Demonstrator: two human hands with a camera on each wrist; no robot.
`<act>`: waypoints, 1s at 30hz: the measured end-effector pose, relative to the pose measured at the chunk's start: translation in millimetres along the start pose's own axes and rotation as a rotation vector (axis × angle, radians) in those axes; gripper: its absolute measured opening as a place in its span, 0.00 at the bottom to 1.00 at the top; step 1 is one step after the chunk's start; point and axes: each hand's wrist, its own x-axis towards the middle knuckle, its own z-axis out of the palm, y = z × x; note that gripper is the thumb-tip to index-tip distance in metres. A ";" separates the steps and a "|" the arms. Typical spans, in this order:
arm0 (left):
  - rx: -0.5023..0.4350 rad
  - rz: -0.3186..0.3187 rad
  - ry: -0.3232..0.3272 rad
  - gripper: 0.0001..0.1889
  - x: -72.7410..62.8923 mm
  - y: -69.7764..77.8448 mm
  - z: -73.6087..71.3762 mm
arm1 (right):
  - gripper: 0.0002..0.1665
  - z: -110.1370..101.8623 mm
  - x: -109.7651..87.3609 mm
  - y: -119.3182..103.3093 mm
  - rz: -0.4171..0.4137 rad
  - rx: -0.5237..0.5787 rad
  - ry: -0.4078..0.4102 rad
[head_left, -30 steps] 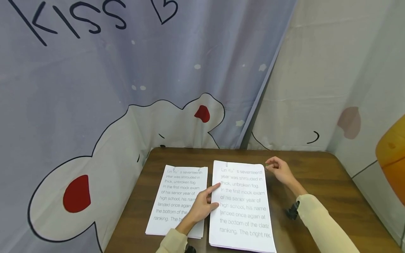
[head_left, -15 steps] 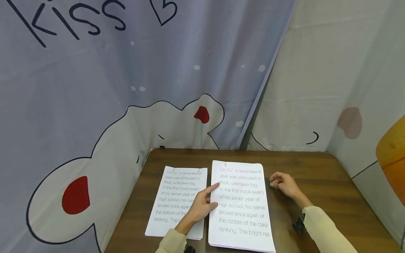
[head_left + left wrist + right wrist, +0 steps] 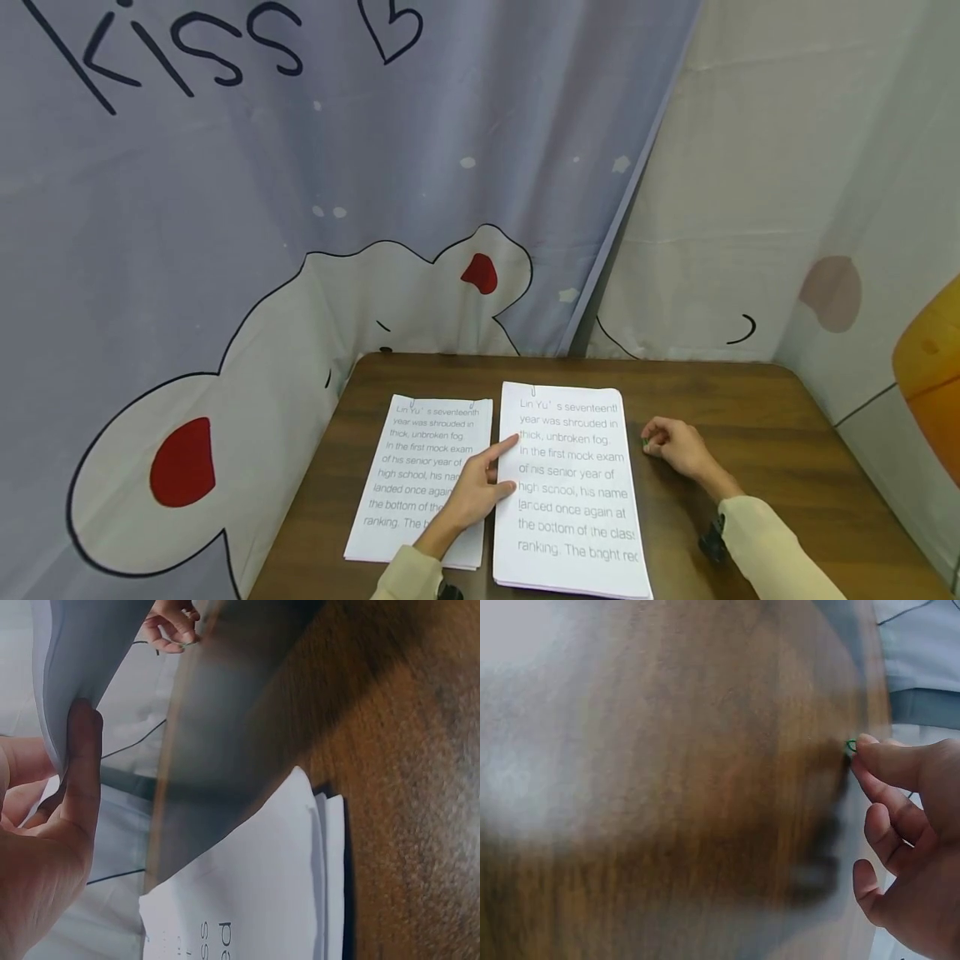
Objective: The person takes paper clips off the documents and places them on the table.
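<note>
Compared with a second ago, the right hand [image 3: 678, 447] has moved from the right paper stack [image 3: 573, 500]'s top corner to over the wooden table [image 3: 720, 392] beside it, fingers bent, pinching a small green loop [image 3: 851, 745] (mostly hidden). The left hand [image 3: 475, 492] grips the white, printed stack's left edge.

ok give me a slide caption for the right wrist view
The right hand pinches a small green loop near a brown wooden tabletop.
</note>
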 end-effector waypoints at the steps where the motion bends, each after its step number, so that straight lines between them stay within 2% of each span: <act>1: -0.004 0.000 -0.001 0.41 -0.1 0.1 0.0 | 0.10 0.7 0.0 0.6 -0.004 -0.025 0.007; 9: -0.003 -0.003 -0.011 0.40 -2.0 -0.3 0.5 | 0.08 5.3 -2.4 4.1 -0.016 -0.129 0.043; 25: -0.010 0.013 -0.017 0.41 -1.7 0.6 3.0 | 0.10 6.1 -6.0 0.8 -0.035 -0.188 0.065; 30: -0.018 0.010 -0.024 0.40 -3.0 0.2 5.3 | 0.11 1.0 -4.4 -3.6 -0.048 -0.209 0.100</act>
